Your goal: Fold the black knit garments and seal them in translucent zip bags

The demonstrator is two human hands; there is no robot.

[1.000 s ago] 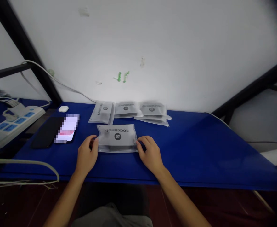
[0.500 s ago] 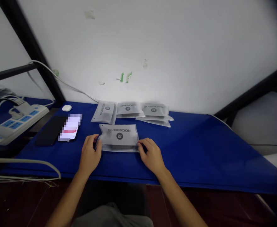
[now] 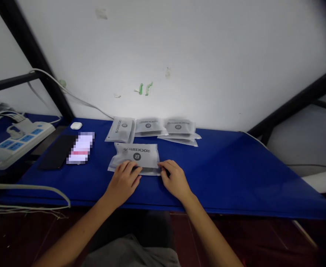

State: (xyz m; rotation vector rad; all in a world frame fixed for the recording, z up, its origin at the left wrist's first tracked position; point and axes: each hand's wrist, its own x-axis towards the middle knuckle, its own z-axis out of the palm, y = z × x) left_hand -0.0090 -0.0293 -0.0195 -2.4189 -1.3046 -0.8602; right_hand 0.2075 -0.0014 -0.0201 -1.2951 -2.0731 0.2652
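Three pouch clusters [image 3: 150, 127], one lit phone [image 3: 81, 146] and one frosted pouch [image 3: 148, 159] lie on the blue table [image 3: 235, 178]. The left hand [image 3: 124, 183] lays spread fingers atop that nearer pouch; the right hand [image 3: 175, 180] curls at its edge, pinch unclear.

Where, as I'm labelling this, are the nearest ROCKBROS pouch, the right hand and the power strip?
Nearest ROCKBROS pouch [image 3: 137, 156], head view: round logo.
Right hand [image 3: 176, 180], head view: its back.
Power strip [image 3: 20, 142], head view: socketed top.
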